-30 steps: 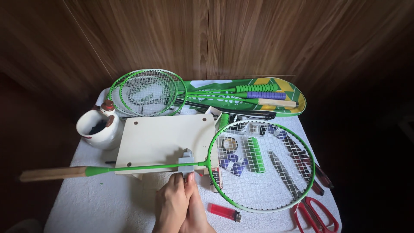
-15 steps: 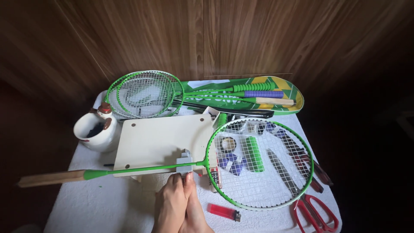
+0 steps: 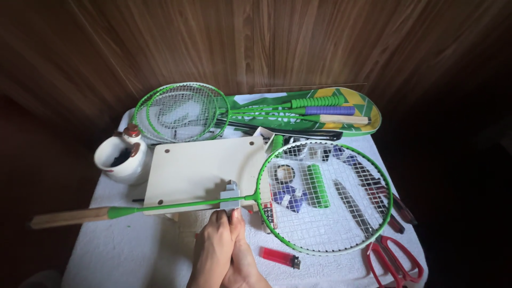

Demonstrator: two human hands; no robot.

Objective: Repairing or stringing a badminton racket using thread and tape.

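Hands are pressing together just below the clamp (image 3: 230, 196): left hand (image 3: 213, 246) and right hand (image 3: 241, 256), fingertips touching its base, grips closed on nothing I can tell. Racket (image 3: 256, 200) is lying through the clamp, head right of it, across the board (image 3: 202, 170). Lighter (image 3: 279, 257) is lying right of the hands; scissors (image 3: 394, 260) farther right.

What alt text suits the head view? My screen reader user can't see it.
Two hands, left and right, pressed together, touch a grey clamp on a green racket lying across a pale board. Nearby on the white cloth: a red lighter, red scissors, a mug, more rackets.
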